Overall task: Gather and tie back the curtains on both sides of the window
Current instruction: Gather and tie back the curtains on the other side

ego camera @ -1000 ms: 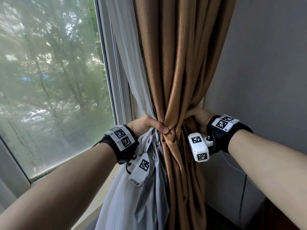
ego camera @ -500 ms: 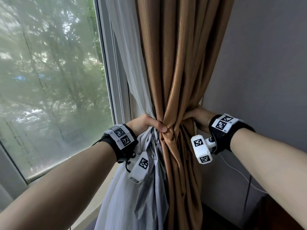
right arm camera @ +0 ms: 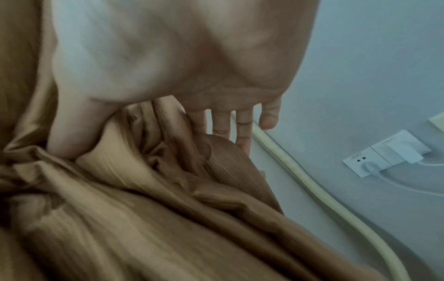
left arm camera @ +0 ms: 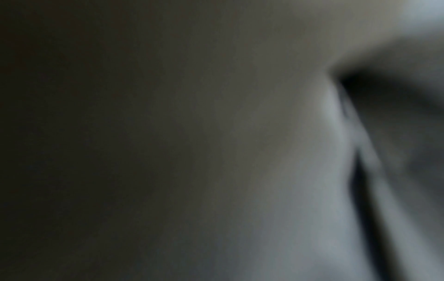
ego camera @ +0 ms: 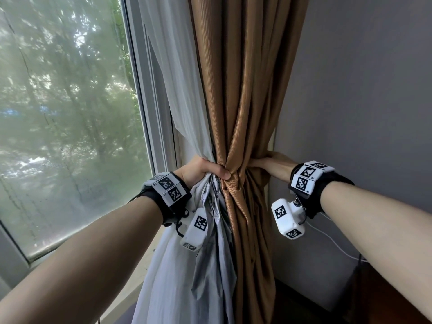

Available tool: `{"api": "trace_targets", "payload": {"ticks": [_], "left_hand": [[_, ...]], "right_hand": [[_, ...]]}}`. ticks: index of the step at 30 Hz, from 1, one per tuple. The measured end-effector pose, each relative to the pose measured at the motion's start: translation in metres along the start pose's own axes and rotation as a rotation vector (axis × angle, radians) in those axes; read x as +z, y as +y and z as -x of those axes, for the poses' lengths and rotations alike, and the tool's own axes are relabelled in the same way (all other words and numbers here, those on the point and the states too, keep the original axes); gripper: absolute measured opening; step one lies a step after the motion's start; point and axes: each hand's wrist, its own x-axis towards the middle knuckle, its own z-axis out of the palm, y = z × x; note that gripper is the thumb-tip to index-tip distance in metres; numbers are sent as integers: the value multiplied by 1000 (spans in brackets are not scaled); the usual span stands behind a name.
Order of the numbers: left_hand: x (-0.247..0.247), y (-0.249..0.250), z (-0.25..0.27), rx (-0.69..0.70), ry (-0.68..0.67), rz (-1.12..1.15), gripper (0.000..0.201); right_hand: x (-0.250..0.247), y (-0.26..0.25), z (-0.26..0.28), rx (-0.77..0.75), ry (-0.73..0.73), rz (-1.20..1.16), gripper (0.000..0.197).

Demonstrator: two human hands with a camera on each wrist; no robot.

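The brown curtain (ego camera: 243,90) and the white sheer curtain (ego camera: 173,78) hang gathered into one bundle right of the window. My left hand (ego camera: 203,170) grips the bundle at its narrow waist, thumb across the front. My right hand (ego camera: 271,162) is at the bundle's right edge, by the wall. In the right wrist view its fingers (right arm camera: 242,129) reach straight behind the brown curtain (right arm camera: 120,218), and the thumb (right arm camera: 69,133) rests on the front folds. The left wrist view is dark and blurred against grey cloth (left arm camera: 300,209). No tie-back is visible.
The window pane (ego camera: 70,113) and its white frame (ego camera: 152,113) are on the left, with a sill (ego camera: 131,288) below. A grey wall (ego camera: 362,90) is close on the right. It carries a socket with a white plug (right arm camera: 382,159) and a cream pipe (right arm camera: 300,175).
Hardly anything differs. The left hand keeps its grip on the bundle. The right hand stays at the curtain's right edge, its wrist shifted slightly.
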Motion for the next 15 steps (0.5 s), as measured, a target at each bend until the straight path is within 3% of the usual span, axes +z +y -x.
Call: {"api": "trace_targets", "payload": {"ticks": [5,10,15], "left_hand": [[1,2,3,-2,11,3,44],[1,1,5,19,5,-11,36],[1,3,8,-5,9,-6,37]], "right_hand": [[0,-7,9,98,24,-28,69],[6,-5,11,182,-72,-104,97],[9,-4,12,228,-141,-91,95]]}}
